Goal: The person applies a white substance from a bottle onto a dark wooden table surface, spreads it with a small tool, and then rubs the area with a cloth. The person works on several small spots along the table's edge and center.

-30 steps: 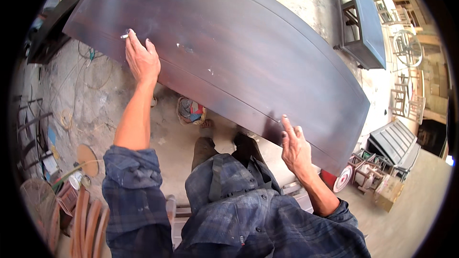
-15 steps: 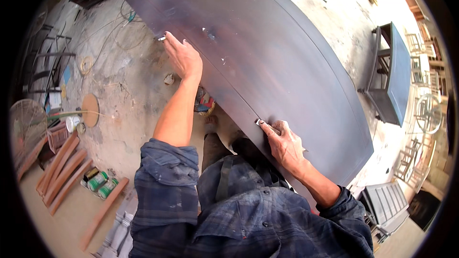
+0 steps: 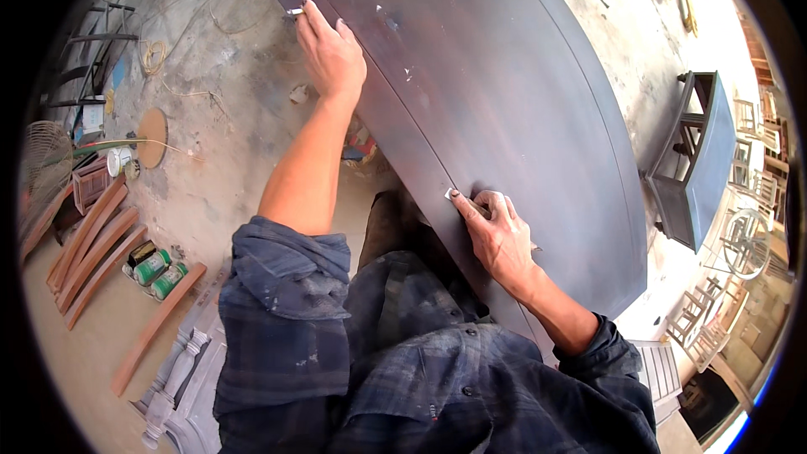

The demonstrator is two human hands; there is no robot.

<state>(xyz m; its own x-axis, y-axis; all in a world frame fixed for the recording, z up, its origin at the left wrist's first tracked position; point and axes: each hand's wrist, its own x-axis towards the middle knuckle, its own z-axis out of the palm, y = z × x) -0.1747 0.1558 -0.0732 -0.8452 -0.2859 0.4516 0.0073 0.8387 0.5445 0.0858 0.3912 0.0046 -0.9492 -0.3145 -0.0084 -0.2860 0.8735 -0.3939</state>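
Both grips on half-cropped dark tabletop

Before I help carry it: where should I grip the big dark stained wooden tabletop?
Grip the dark wooden tabletop by its long near edge from the floor side, where both hands, left and right, already rest; the broad flat face offers no hold.

head cam: on the person's head | faces steeply down | close over dark tabletop | fisheye bends edges
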